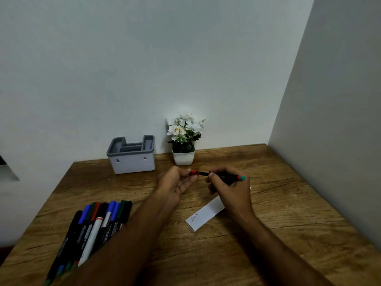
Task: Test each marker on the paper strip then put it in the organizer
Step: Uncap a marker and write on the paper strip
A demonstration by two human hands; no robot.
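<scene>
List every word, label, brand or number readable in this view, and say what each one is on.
None can be read for certain.
Paper strip: a handwritten scribble near its front end, loops only, no clear word.
Markers on the table: white print on the barrels, too blurred.
Marker in the right hand: faint barrel print, too small.
Organizer: no text visible.

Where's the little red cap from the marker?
The red cap is pinched in the left hand's fingertips above the middle of the desk, just off the marker tip, in front of the flower pot.
</scene>
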